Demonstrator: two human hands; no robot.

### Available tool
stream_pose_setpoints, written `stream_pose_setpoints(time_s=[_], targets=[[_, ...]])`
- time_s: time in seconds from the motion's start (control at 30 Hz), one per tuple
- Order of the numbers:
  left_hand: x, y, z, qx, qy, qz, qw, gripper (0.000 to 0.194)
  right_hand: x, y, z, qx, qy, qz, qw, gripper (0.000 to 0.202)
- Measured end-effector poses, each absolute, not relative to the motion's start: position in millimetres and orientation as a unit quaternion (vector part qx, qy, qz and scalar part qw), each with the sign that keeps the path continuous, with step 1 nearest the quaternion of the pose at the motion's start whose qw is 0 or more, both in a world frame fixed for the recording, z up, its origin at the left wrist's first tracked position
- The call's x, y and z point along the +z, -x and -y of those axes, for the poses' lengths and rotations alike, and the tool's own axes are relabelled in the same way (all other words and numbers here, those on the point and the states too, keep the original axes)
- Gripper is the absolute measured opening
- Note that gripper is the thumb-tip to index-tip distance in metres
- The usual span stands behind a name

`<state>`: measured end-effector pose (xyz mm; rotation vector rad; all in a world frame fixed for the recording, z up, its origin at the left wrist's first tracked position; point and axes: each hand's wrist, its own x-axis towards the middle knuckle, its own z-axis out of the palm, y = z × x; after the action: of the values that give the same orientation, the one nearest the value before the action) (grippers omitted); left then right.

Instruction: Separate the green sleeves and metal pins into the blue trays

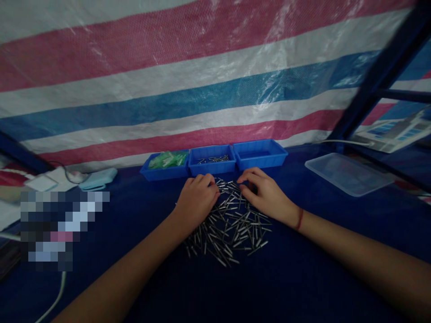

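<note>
A loose heap of silvery blind rivets (pixel 232 224) with thin stems is spread over the dark blue table. My left hand (pixel 200 197) is at the heap's upper left, palm down, fingers curled together; what they hold, if anything, is hidden. Across from it, at the upper right of the heap, my right hand (pixel 264 193) has its thumb and index fingertips drawn close in a pinch. Whatever lies between those tips is too small to make out. Some rivets show between the two hands.
Behind the heap stand three blue bins: the left bin (pixel 164 175) has green plastic packets, the middle bin (pixel 212 168) small metal pieces, and the right bin (pixel 261 157) adjoins it. A clear plastic lid (pixel 348 175) lies right; a light blue case (pixel 97 179) lies left. A striped sheet (pixel 202 98) hangs behind.
</note>
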<state>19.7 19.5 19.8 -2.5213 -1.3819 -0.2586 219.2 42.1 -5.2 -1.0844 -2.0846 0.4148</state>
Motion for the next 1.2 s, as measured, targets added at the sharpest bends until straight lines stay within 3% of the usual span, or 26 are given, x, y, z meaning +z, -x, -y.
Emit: stream_pose_setpoints(time_s=[0.33,0.5,0.73,0.9,1.2], targets=[[39.5,-19.2,8.3,-0.102,0.857,0.471,0.181,0.021,7.7,-208.9,-17.9,0.15,0.32,0.861,0.366,0.015],[43.0,-21.0,19.3,-0.165,0.871,0.45,0.105,0.019,11.6,-201.1,-2.1,0.137,0.272,0.89,0.34,0.016],[39.5,-17.6,18.0,-0.305,0.852,0.42,-0.063,0.015,12.4,-198.8,1.1,0.19,0.291,0.852,0.392,0.014],[34.3,-19.8,16.1,-0.346,0.836,0.415,-0.091,0.006,13.9,-199.7,2.7,0.175,0.29,0.853,0.398,0.014],[36.5,-19.9,16.5,-0.36,0.84,0.4,-0.066,0.009,13.1,-200.3,1.7,0.216,0.288,0.84,0.406,0.014]])
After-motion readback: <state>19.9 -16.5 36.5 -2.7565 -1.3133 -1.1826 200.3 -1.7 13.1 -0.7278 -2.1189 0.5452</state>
